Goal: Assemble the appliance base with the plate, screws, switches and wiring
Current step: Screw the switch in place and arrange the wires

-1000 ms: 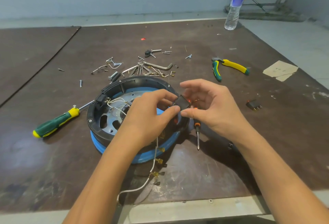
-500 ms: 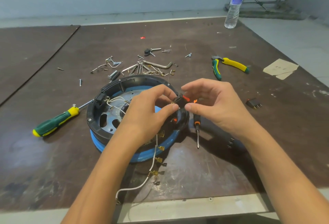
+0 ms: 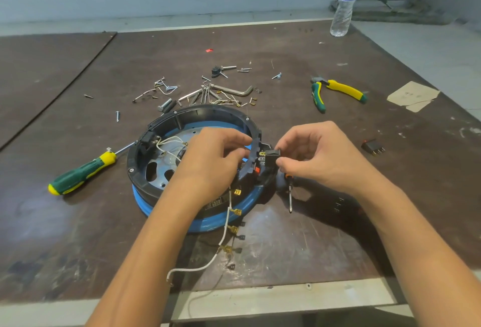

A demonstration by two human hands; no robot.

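The round appliance base (image 3: 166, 121), black ring over a blue rim, lies in the middle of the table with a perforated metal plate (image 3: 156, 170) and white wires (image 3: 169, 144) inside. My right hand (image 3: 320, 155) pinches a small black switch (image 3: 272, 157) with brass tabs against the outside of the ring's right wall. My left hand (image 3: 210, 160) grips that wall from inside, fingers curled over its edge. A white wire with brass spade terminals (image 3: 235, 212) trails from the base toward the table's front edge.
A green-yellow screwdriver (image 3: 83, 173) lies left of the base, a small orange-handled screwdriver (image 3: 289, 191) right of it. Loose screws and a hex key (image 3: 234, 90) lie behind. Pliers (image 3: 335, 92), a spare switch (image 3: 373, 146), cardboard (image 3: 413, 96) and a water bottle (image 3: 345, 4) stand right.
Both hands have lowered from above the base. The switch went from between both hands to the right hand alone at the ring's right wall, and the left hand took hold of that wall.
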